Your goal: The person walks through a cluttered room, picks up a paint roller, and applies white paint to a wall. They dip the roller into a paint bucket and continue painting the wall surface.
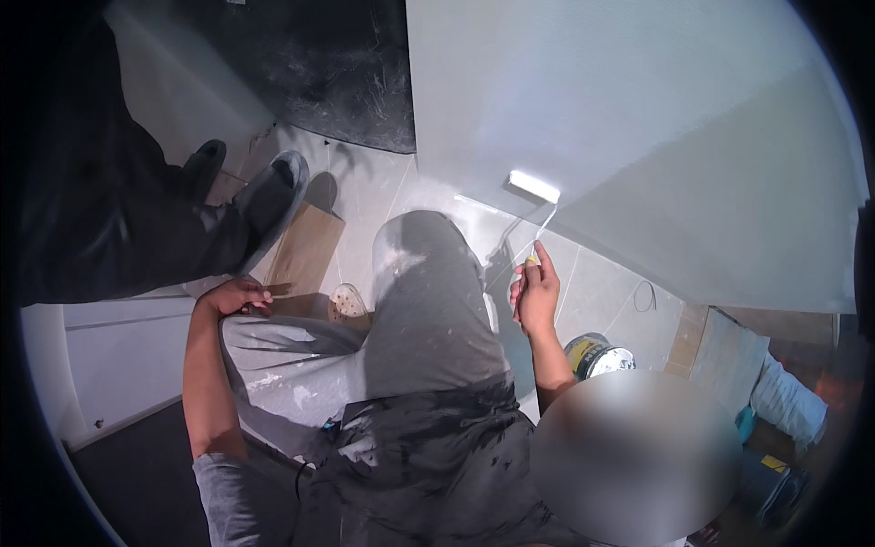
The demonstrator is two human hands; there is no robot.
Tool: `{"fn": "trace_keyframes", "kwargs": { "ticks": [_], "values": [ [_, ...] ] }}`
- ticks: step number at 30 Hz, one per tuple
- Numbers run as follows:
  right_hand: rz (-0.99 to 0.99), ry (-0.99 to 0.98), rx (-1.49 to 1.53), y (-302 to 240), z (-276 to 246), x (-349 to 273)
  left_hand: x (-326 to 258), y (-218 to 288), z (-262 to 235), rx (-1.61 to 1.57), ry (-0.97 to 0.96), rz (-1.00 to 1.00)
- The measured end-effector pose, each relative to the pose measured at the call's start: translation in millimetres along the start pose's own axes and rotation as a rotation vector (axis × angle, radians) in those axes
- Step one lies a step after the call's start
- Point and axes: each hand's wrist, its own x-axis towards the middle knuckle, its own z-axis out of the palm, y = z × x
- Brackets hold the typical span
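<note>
My right hand (536,292) is closed round the handle of a small paint roller (534,187), with the index finger stretched along it. A thin bent wire leads up to the white roller sleeve, which lies at the lower part of the pale grey wall (583,118). By my bent knee is my left hand (239,296), its fingers curled in. Whether anything is between those fingertips I cannot make out; a dark patch beside them may be shadow. A paint can (597,356), whitish on top, stands near my right forearm.
At left stands another person in dark trousers (100,201) and sandals (273,205). A wooden board (308,246) lies by those feet on the tiled floor (369,182). Wrapped white material (786,401) and a dark container (770,488) are at right. A blurred patch hides the lower right.
</note>
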Motion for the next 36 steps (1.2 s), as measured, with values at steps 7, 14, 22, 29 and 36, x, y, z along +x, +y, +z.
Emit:
{"fn": "trace_keyframes", "kwargs": {
  "ticks": [7,14,22,29,36],
  "values": [
    [-0.349,0.012,0.161,-49,14,-40,10,-26,-6,-0.046,-0.044,0.031],
    [-0.906,0.062,0.058,-144,12,-11,17,-29,-7,-0.026,-0.001,0.061],
    [-1.251,0.077,0.056,-288,29,4,-1,-8,-1,0.02,0.038,0.016],
    [-1.221,0.028,0.099,-304,51,7,2,-18,-2,-0.008,0.02,0.021],
    [-0.96,0.094,-0.046,-141,46,34,2,-9,0,0.021,0.028,0.024]
  ]
}}
